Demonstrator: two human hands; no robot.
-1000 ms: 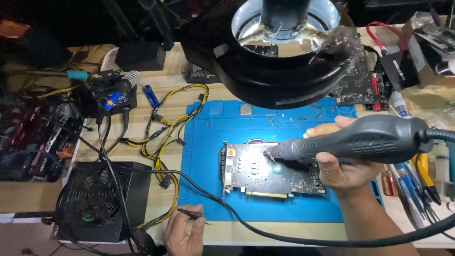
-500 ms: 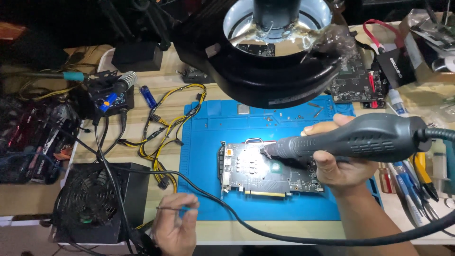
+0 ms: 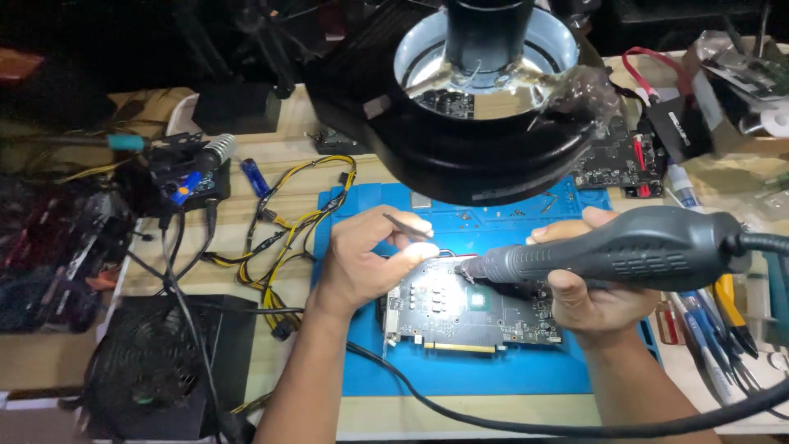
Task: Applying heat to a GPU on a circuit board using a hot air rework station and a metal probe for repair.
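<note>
A dark graphics card circuit board (image 3: 460, 316) lies on a blue work mat (image 3: 493, 370). My right hand (image 3: 588, 300) grips a thick grey hot-air handpiece (image 3: 616, 251), its metal nozzle pointing left at the board's upper middle, near the square chip. My left hand (image 3: 366, 263) hovers over the board's upper left corner and pinches thin metal tweezers (image 3: 407, 228), whose tips point up and left. A black hose runs from the handpiece along the table's front.
A big black ring-lit magnifier lamp (image 3: 460, 107) hangs over the mat's far side. A black power supply with fan (image 3: 156, 370) sits front left, yellow-black cables (image 3: 288, 230) beside it. Screwdrivers and pliers (image 3: 715, 329) lie at right; another circuit board (image 3: 616, 160) behind.
My left hand has risen from the table's front edge to the board's upper left with the tweezers. The view has shifted, and the handpiece stays aimed at the board.
</note>
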